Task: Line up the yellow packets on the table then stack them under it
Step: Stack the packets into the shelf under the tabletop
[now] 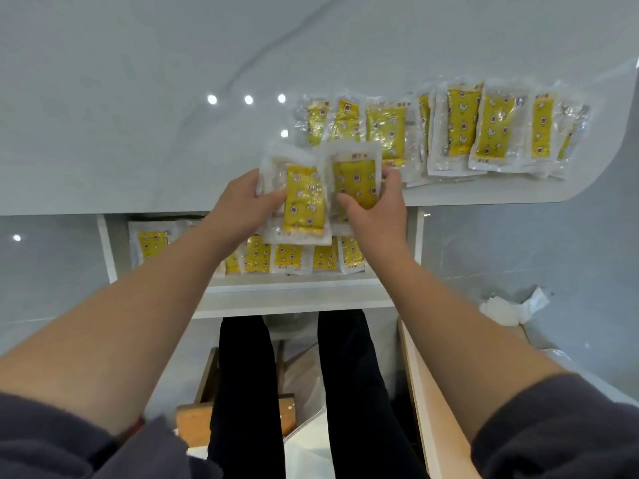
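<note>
My left hand [242,202] grips a yellow packet [304,198] by its left side, above the table's front edge. My right hand [377,205] pinches a second yellow packet [356,181] beside it; the two packets overlap slightly. Several more yellow packets [484,126] lie in a row on the white table [138,115], to the right of my hands. On the shelf [294,288] under the table, another row of yellow packets [287,259] lies flat, partly hidden by my hands and arms.
The table's rounded corner is at the right. Crumpled white paper [511,309] lies on the floor at right, beside a light wooden board [425,392]. A wooden stool [193,423] stands below, next to my legs in dark trousers.
</note>
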Demonstrator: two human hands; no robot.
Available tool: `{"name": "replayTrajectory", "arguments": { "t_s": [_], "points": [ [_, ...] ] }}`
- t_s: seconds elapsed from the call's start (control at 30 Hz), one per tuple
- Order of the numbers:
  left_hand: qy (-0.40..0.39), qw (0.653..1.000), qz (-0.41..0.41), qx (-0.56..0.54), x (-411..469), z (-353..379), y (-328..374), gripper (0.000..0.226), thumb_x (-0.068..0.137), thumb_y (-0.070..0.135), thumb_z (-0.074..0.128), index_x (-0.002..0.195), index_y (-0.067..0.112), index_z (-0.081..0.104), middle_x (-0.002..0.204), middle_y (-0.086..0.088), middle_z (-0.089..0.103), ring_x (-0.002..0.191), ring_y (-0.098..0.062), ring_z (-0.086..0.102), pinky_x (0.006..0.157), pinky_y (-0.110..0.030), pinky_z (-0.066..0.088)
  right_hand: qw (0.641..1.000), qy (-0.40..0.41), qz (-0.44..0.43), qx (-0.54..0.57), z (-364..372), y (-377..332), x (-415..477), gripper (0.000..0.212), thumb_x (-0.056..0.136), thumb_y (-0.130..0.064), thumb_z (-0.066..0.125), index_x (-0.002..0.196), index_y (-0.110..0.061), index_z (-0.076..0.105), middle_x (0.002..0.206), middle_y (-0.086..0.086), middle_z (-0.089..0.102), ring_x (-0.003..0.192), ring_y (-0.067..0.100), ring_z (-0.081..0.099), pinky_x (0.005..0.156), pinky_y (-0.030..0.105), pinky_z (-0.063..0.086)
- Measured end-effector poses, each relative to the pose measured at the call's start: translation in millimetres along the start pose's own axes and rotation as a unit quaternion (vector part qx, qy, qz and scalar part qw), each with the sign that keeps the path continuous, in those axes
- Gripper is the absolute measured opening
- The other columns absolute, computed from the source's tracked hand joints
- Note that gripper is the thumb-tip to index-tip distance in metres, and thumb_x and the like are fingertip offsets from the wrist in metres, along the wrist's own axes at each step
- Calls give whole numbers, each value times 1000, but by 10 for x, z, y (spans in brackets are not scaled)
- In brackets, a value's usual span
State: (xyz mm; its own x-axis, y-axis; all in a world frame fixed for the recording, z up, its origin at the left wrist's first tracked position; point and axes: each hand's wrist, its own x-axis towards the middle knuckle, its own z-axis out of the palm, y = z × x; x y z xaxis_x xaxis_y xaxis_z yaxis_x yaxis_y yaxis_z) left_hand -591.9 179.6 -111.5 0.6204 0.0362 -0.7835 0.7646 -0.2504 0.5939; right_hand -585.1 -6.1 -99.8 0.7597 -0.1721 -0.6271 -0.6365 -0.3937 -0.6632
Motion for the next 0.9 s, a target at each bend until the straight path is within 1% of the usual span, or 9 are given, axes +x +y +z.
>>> {"name": "replayTrajectory", "arguments": {
  "t_s": [0.17, 0.27, 0.33, 0.4, 0.47, 0.53, 0.6, 0.7, 0.9],
  "points": [
    [-22, 997, -75, 23, -166, -423, -769, 9, 92, 19, 62, 99, 23, 65, 95, 0, 70, 87, -17, 67, 69, -30, 52, 987, -116, 107, -3, 406, 500, -301, 24, 85, -17, 72, 106, -19, 63, 98, -2, 70, 91, 13, 67, 87, 36, 55],
    [12, 991, -125, 49, -109, -596, -1335, 12, 92, 21, 63, 104, 20, 62, 100, 2, 67, 84, -10, 63, 66, -25, 46, 976, -117, 182, -4, 725, 783, -326, 53, 87, -24, 71, 135, -12, 51, 132, 2, 57, 122, 21, 54, 107, 36, 41],
    [41, 984, -157, 67, -37, -688, -1673, 39, 90, 28, 65, 124, 12, 57, 122, -6, 63, 104, -21, 61, 83, -34, 50, 971, -111, 214, -7, 957, 936, -286, 76, 88, -29, 70, 149, -9, 30, 152, 5, 36, 138, 24, 36, 110, 35, 33],
    [85, 976, -181, 83, 48, -756, -1897, 60, 89, 33, 66, 140, 9, 45, 142, -11, 50, 125, -30, 50, 101, -42, 43, 969, -116, 219, 6, 1199, 1049, -235, 83, 87, -31, 70, 152, -11, 23, 157, 6, 27, 142, 25, 30, 112, 38, 32],
    [134, 970, -186, 84, 173, -810, -2077, 64, 90, 31, 65, 144, 6, 39, 145, -11, 45, 128, -32, 48, 95, -34, 42, 969, -115, 217, 16, 1476, 1110, -185, 83, 88, -29, 70, 152, -10, 22, 157, 5, 28, 141, 26, 32, 111, 39, 33],
    [172, 957, -194, 131, 272, -842, -2141, 64, 90, 32, 66, 142, 5, 40, 141, -13, 49, 120, -33, 53, 79, -29, 42, 973, -115, 200, -23, 1733, 1186, -130, 70, 88, -26, 70, 146, -8, 35, 148, 6, 42, 133, 27, 44, 105, 35, 39],
    [194, 948, -185, 172, 334, -889, -2202, 65, 85, 39, 70, 134, 4, 46, 124, -15, 59, 107, -34, 59, 76, -33, 48, 972, -104, 164, -128, 1928, 1269, -114, 49, 89, -26, 67, 131, -8, 51, 127, 7, 58, 115, 28, 56, 88, 32, 48],
    [201, 942, -177, 201, 347, -975, -2328, 56, 84, 49, 67, 119, 7, 52, 101, -8, 57, 91, -30, 55, 72, -35, 45, 961, -64, 112, -244, 2033, 1384, -169, 22, 89, -29, 62, 94, -10, 53, 79, 2, 55, 78, 24, 54, 52, 28, 35],
    [195, 936, -167, 240, 229, -1235, -2460, 33, 102, 28, 41, 114, 0, 54, 107, -21, 60, 93, -37, 56, 72, -36, 42, 971, -44, 72, -223, 1726, 1384, -155, 19, 96, -24, 55, 95, -9, 43, 70, -4, 40, 63, 15, 42, 49, 25, 28]
  ]
}}
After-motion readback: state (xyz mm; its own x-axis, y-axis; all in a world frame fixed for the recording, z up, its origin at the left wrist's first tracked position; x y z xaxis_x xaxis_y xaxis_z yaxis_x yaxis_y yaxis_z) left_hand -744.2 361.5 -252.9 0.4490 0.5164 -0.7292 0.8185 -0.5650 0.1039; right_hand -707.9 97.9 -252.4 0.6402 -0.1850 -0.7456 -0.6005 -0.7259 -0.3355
